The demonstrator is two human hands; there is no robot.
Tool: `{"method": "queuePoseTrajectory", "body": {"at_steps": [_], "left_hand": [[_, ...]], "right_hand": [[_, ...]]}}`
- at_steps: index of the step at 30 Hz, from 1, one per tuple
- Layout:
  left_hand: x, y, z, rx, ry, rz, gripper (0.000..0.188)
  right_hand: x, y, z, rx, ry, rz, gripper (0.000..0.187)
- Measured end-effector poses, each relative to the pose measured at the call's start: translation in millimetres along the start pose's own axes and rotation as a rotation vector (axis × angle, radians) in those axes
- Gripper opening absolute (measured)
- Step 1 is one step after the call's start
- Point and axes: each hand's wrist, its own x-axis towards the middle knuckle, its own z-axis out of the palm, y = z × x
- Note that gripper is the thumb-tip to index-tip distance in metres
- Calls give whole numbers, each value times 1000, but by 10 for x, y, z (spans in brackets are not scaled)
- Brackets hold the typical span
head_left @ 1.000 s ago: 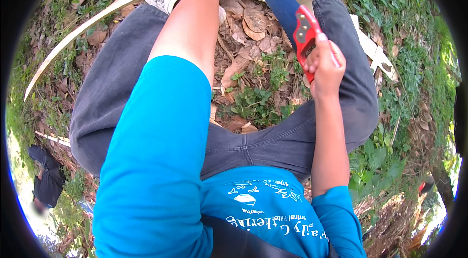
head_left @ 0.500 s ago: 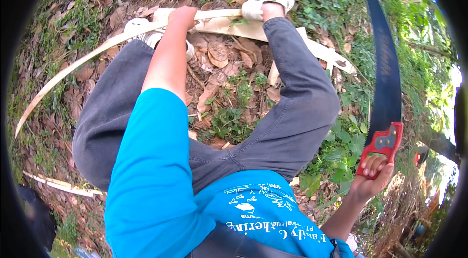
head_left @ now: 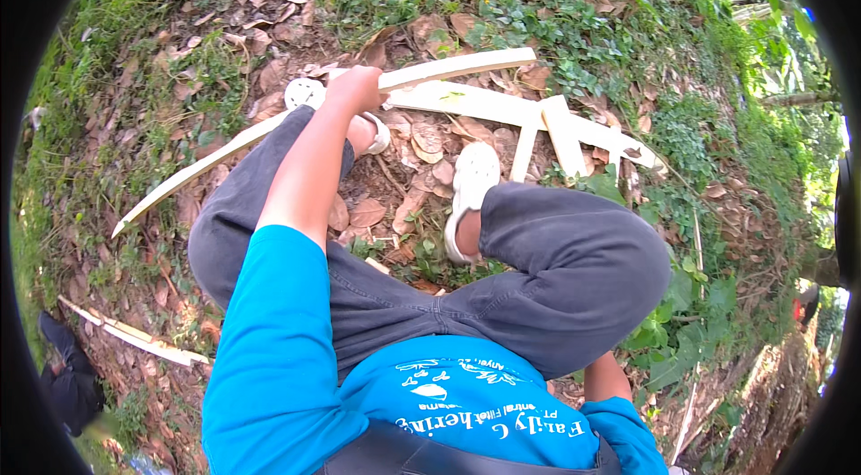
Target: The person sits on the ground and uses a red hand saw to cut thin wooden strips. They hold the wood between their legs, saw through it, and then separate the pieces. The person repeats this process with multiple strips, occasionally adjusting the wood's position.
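Note:
My left hand (head_left: 359,89) is closed around a long, pale, slightly curved strip of wood (head_left: 457,69). One end of the strip reaches out to the right, and the other bends down to the left past my knee. Just beyond my left hand, a wider pale plank (head_left: 475,103) lies beneath the strip. My right forearm (head_left: 608,376) drops behind my right thigh, which hides the hand and anything it holds. No saw shows in the view now.
Short pale wood pieces (head_left: 563,139) cross the plank's right part. My white clogs (head_left: 475,174) rest on leafy ground. Another pale strip (head_left: 134,331) lies at left, near a person's dark-clothed leg (head_left: 67,376). Green plants (head_left: 691,296) grow at right.
My right hand, which held the red-handled saw up at the right, has dropped behind my leg. My right foot has come off the wood and back toward me. My left hand keeps its grip.

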Motion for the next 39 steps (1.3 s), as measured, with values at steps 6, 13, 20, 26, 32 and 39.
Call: {"method": "queuePoseTrajectory", "body": {"at_steps": [6,13,20,26,32,39], "left_hand": [[-370,645,-376,26,-24,47,39],[-627,1493,-974,-98,10,266,46],[-1175,1433,-1052,-203,160,299,56],[-2067,-610,-1084,-137,182,-4,68],[-2341,-687,-788,106,277,-138,62],[-2572,-547,-954,335,520,-172,52]], "right_hand": [[-46,-1533,579,253,-77,-597,50],[-953,-4669,94,-227,315,-1636,79],[-1158,-5313,-85,-1106,-121,-1404,44],[-1228,-4962,-564,-933,-130,-1482,59],[-1065,-4720,-526,-878,-54,-1465,83],[-880,-4360,-306,-858,-142,-1217,84]]}}
